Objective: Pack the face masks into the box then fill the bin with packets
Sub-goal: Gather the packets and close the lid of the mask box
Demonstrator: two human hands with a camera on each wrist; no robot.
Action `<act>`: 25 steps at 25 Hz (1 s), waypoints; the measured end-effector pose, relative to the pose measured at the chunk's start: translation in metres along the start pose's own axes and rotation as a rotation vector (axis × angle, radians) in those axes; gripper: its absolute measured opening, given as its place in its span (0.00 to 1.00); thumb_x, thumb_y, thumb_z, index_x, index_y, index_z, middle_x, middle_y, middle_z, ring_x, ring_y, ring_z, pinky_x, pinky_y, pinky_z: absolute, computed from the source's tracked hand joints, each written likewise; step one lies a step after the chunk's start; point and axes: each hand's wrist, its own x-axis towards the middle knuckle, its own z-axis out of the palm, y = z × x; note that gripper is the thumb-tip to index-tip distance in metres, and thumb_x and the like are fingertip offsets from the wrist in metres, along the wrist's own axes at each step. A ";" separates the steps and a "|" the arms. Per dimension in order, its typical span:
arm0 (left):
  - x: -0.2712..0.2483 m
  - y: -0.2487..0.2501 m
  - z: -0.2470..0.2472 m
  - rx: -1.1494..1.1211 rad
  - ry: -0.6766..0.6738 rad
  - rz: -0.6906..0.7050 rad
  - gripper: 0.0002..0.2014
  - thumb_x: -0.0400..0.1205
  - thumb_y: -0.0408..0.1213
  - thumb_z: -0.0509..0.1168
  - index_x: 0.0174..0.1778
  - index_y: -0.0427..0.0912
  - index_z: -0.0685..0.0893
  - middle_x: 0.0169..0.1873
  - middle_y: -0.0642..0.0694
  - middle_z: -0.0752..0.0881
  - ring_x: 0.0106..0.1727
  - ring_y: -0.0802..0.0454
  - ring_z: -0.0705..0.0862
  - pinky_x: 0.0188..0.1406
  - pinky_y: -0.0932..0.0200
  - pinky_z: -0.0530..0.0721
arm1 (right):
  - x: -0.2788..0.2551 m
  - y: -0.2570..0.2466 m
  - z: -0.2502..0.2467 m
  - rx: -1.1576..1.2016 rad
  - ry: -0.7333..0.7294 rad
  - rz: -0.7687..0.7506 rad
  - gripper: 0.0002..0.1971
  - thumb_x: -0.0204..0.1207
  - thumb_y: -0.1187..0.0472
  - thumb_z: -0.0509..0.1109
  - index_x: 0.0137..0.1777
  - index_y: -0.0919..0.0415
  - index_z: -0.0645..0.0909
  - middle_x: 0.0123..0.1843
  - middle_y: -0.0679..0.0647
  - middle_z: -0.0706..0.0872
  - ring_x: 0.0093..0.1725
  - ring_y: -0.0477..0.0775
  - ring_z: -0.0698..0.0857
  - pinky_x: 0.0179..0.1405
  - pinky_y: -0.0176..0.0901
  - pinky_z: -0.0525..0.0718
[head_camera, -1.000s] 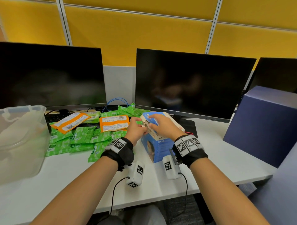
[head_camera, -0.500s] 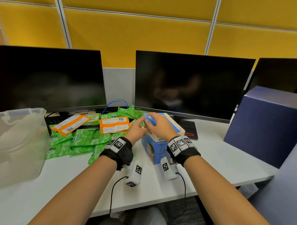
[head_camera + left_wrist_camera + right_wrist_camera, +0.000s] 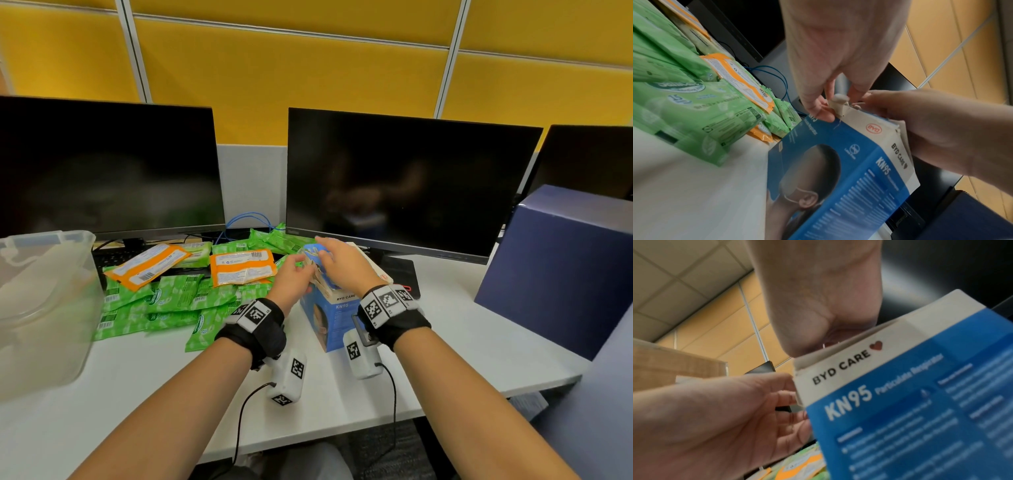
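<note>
The blue KN95 mask box [image 3: 334,318] stands upright on the white desk, between my wrists. My left hand [image 3: 305,269] pinches a whitish flap [image 3: 838,104] at the box's top left corner. My right hand [image 3: 322,250] lies across the box top with its fingers stretched over the blue lid flap [image 3: 312,256]. The masks inside are hidden. Green packets [image 3: 178,298] and two orange packets [image 3: 241,267] lie heaped to the left of the box. The clear plastic bin [image 3: 82,240] stands at the far left.
Two dark monitors [image 3: 404,185] stand behind the packets and the box. A large dark blue box [image 3: 561,267] takes up the desk's right side. A blue cable [image 3: 246,219] loops between the monitors. Bare desk lies in front of the packets.
My right hand has slid further across the box top and the blue flap has come down under it. The left hand has stayed at the box's left corner.
</note>
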 end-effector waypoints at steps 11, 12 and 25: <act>0.002 -0.005 0.000 -0.035 0.070 -0.002 0.17 0.83 0.32 0.63 0.67 0.36 0.73 0.47 0.41 0.80 0.36 0.54 0.78 0.35 0.61 0.79 | -0.012 0.005 -0.012 -0.067 -0.095 -0.042 0.21 0.87 0.55 0.55 0.79 0.48 0.68 0.58 0.47 0.85 0.41 0.46 0.78 0.38 0.32 0.69; 0.001 -0.003 0.001 -0.032 0.065 0.009 0.17 0.82 0.32 0.64 0.67 0.37 0.73 0.49 0.41 0.79 0.38 0.54 0.79 0.35 0.62 0.79 | -0.015 0.005 -0.013 -0.052 -0.101 -0.039 0.21 0.86 0.54 0.57 0.79 0.47 0.69 0.50 0.40 0.82 0.39 0.42 0.77 0.37 0.29 0.68; 0.003 0.001 0.002 0.090 0.065 0.076 0.06 0.79 0.30 0.65 0.48 0.45 0.78 0.49 0.41 0.81 0.47 0.47 0.80 0.38 0.55 0.79 | -0.036 0.010 -0.035 0.065 -0.210 0.014 0.04 0.76 0.55 0.70 0.48 0.47 0.84 0.54 0.48 0.83 0.50 0.46 0.81 0.41 0.35 0.77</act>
